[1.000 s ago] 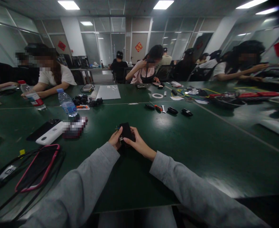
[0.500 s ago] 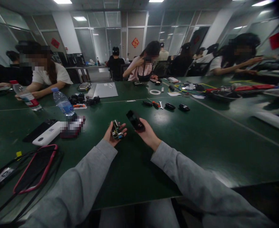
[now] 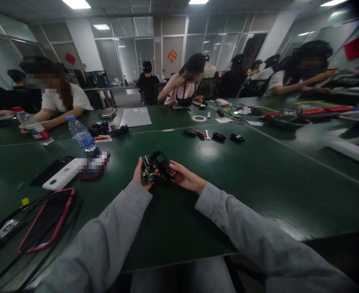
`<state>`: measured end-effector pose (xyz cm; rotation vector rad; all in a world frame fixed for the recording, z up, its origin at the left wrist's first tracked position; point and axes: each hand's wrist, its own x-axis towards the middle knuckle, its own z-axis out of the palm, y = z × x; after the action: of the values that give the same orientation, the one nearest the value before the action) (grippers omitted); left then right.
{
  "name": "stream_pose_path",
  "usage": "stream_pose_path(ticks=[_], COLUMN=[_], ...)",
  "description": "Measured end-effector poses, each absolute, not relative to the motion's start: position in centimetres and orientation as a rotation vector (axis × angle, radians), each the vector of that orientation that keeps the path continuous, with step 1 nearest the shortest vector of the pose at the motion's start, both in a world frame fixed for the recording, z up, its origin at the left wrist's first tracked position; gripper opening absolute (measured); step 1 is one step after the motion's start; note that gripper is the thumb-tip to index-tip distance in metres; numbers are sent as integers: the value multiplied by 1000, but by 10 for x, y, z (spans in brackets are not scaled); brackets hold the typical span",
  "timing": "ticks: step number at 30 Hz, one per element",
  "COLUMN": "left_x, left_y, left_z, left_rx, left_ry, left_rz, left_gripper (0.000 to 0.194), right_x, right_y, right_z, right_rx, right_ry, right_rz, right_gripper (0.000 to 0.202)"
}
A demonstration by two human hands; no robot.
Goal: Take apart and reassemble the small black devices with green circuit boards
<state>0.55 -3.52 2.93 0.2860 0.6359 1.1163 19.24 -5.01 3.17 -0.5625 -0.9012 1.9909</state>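
Observation:
My left hand point(image 3: 139, 177) is closed around a small green circuit board point(image 3: 147, 171) with silver and blue parts on it. In my right hand point(image 3: 185, 177) is a black plastic housing point(image 3: 161, 161) with a window-like opening near its top. The two pieces are side by side over the near middle of the green table point(image 3: 179, 228); the housing's left edge overlaps the board's right side or touches it, I cannot tell which. Fingers of my left hand are partly hidden behind the board and the housing.
To the left lie a pink-edged phone point(image 3: 47, 221), black cables, a white power bank point(image 3: 62, 174) and a water bottle point(image 3: 81, 133). Ahead are an open-ended wrench point(image 3: 206, 135), a screwdriver point(image 3: 200, 134), black pieces point(image 3: 218, 136) and a tape roll point(image 3: 199, 118). People sit across the table.
My right hand has brought the black housing left and slightly down, against or over the circuit board. The fingers of my left hand, spread before, are now mostly behind the pieces.

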Motion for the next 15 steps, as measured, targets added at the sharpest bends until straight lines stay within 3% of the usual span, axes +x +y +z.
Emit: stream_pose_path(ticks=[8, 15], left_x=[3, 3], left_y=[-39, -40], left_z=[33, 30], left_rx=[320, 327], left_ry=[519, 493], left_rz=[1136, 1096], left_gripper=[54, 58], right_x=[193, 196], right_y=[-47, -38], right_z=[34, 22], right_rx=[-582, -945], right_ry=[-965, -1087], right_rz=[2010, 1616], right_gripper=[39, 36])
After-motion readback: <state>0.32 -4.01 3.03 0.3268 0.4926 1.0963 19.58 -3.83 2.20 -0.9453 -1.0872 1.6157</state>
